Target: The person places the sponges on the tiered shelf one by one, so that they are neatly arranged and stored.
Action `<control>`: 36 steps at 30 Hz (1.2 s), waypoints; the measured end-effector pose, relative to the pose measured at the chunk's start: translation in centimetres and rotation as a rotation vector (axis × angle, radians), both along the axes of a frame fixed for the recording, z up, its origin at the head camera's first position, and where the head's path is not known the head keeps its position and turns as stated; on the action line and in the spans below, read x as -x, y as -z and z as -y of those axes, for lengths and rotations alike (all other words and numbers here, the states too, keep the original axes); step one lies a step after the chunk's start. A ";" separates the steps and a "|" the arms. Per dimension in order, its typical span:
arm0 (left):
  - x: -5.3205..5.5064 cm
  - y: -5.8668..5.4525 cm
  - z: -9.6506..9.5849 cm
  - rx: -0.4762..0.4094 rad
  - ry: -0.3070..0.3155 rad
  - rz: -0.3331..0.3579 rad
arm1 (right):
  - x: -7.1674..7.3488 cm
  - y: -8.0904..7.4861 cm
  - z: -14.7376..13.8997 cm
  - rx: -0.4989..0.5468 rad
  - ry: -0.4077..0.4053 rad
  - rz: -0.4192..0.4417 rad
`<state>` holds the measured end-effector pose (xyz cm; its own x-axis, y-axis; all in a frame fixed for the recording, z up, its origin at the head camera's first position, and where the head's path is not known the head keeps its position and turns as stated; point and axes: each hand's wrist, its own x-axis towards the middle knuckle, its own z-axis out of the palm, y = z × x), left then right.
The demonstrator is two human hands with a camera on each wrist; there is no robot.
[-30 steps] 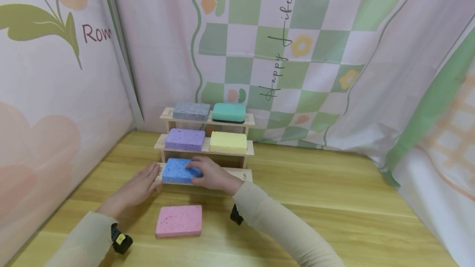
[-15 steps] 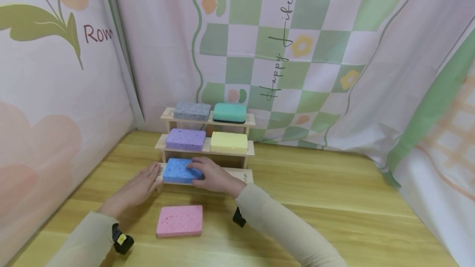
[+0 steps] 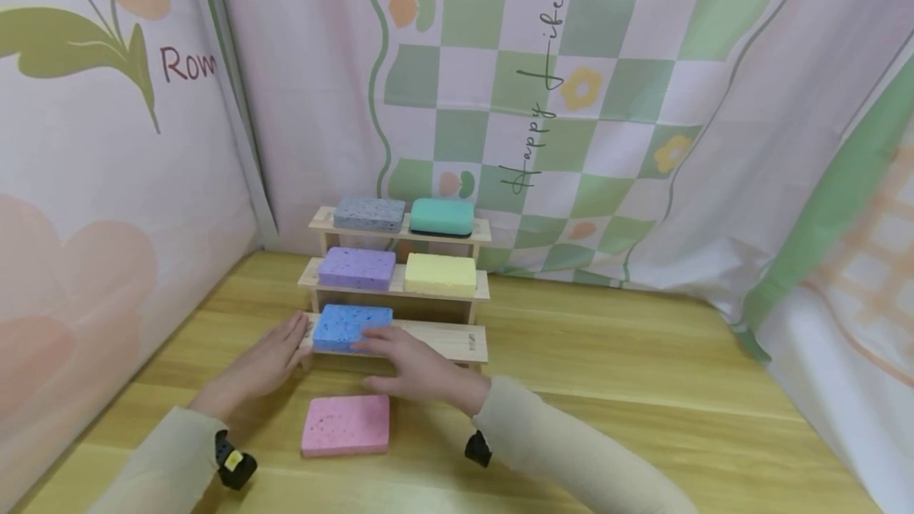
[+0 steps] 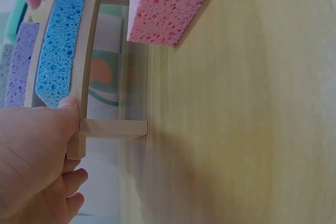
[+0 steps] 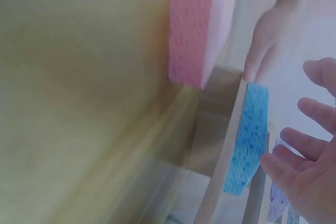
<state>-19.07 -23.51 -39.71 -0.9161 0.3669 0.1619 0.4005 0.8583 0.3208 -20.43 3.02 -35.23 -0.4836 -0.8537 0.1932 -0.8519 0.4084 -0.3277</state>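
A blue sponge (image 3: 343,327) lies on the left part of the lowest step of a three-step wooden stand (image 3: 457,339). My left hand (image 3: 260,359) holds that step at its left end; in the left wrist view, the thumb (image 4: 67,109) is on the board beside the sponge and the other fingers are bent past the board's end. My right hand (image 3: 417,367) hovers at the sponge's front right corner, fingers spread and nothing gripped. On the table in front of the stand lies a pink sponge (image 3: 346,425), with the right thumb just above its far right corner in the head view.
Purple (image 3: 357,268) and yellow (image 3: 440,274) sponges sit on the middle step. A grey sponge (image 3: 369,213) and a teal sponge (image 3: 442,216) with a dark underside occupy the top step. Patterned curtains (image 3: 528,101) enclose the wooden table (image 3: 643,387) at the back and sides.
My right hand has let go of the blue sponge and drawn back toward the front right, its fingers opening. The left hand and all the sponges stay where they were.
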 end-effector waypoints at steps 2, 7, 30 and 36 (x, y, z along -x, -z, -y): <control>0.0 0.0 0.0 -0.002 -0.002 -0.001 | -0.6 0.1 -0.2 -0.003 -0.021 0.021; -0.1 0.0 0.0 0.002 -0.006 -0.006 | -1.7 1.0 -0.6 -0.035 -0.066 0.032; -0.1 -0.1 0.0 0.013 0.005 -0.008 | -2.8 3.8 -0.9 -0.166 -0.076 0.108; -0.2 -0.2 0.0 0.014 0.010 -0.015 | -2.8 4.1 -0.8 -0.141 -0.076 0.104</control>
